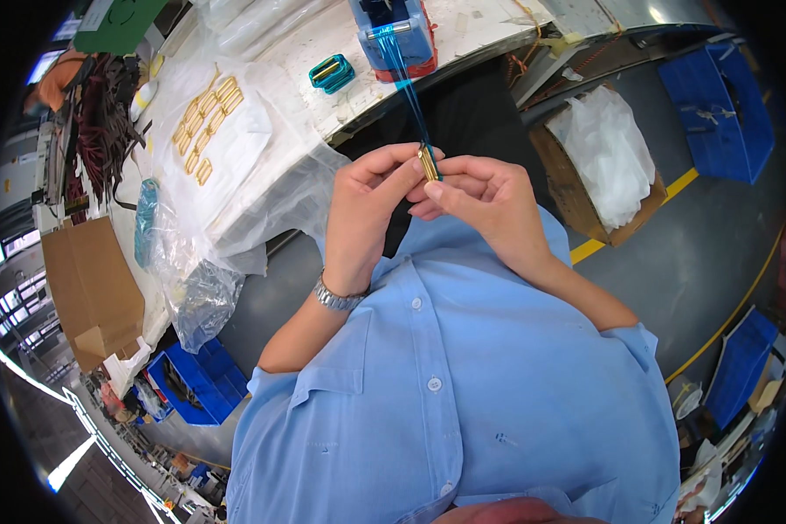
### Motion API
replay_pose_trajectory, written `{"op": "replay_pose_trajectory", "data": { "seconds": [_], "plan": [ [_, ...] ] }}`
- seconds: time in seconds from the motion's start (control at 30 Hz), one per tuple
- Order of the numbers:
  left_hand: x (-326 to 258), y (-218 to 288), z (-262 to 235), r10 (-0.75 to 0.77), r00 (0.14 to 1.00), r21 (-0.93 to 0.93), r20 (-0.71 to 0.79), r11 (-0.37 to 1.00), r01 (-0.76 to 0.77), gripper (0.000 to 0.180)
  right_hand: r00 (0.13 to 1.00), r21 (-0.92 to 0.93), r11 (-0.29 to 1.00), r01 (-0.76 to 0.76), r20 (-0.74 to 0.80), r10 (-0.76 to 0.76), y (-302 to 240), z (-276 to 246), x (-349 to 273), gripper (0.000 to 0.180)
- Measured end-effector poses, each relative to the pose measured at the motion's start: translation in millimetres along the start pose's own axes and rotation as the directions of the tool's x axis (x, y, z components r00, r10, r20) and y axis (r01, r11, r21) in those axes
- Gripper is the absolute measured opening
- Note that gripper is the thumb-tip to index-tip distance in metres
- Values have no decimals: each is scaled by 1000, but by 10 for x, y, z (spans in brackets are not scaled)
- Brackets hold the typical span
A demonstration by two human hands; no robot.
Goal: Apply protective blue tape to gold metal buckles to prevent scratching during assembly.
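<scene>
Between my hands, in front of my chest, is a gold metal buckle (427,163). My left hand (367,201) pinches it from the left, thumb and fingers closed on it. From the other side my right hand (493,201) grips its lower end with the fingers curled. A strip of shiny blue film (409,96) runs taut from the blue tape dispenser (417,44) at the table edge down to the buckle. Left of the dispenser lies another gold buckle wrapped in blue film (332,73). Part of the held buckle is hidden by my fingers.
Several bare gold buckles (208,122) lie on white sheeting at the left of the worktable (301,39). Clear plastic bags (201,297) hang over its edge. A carton with a white liner (607,157) stands on the floor at right, near a blue bin (716,113).
</scene>
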State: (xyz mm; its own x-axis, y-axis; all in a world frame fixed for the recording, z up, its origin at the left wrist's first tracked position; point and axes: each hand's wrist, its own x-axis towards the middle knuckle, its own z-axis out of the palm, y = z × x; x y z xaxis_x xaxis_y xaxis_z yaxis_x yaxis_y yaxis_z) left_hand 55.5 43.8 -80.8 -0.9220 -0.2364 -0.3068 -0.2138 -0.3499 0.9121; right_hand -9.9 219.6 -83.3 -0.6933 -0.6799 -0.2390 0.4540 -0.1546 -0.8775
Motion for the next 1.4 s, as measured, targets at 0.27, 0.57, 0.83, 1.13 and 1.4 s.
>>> {"op": "replay_pose_trajectory", "data": {
  "seconds": [0.27, 0.57, 0.83, 1.13, 1.4],
  "plan": [
    [114, -42, -62, -56, 998, 33, -33, 998, 58, 16, 998, 89, 995, -51, 35, 48, 45, 4, 24, 25],
    [234, 96, -243, -343, 937, -44, 75, 937, 346, 20, 980, -542, 825, -160, 15, 199, -256, -56, 119, 24],
    [382, 267, -305, -536, 825, -114, 179, 822, 558, 16, 961, -334, 901, 277, 113, -253, 10, -168, 445, 49],
    [414, 323, -257, -656, 744, -231, 128, 710, 665, 14, 992, -269, 956, 119, 78, -102, -71, -99, 447, 50],
    [281, 339, -160, -618, 784, -258, 61, 749, 610, 17, 989, -199, 971, 135, 94, -119, -86, -69, 440, 52]
  ]
}}
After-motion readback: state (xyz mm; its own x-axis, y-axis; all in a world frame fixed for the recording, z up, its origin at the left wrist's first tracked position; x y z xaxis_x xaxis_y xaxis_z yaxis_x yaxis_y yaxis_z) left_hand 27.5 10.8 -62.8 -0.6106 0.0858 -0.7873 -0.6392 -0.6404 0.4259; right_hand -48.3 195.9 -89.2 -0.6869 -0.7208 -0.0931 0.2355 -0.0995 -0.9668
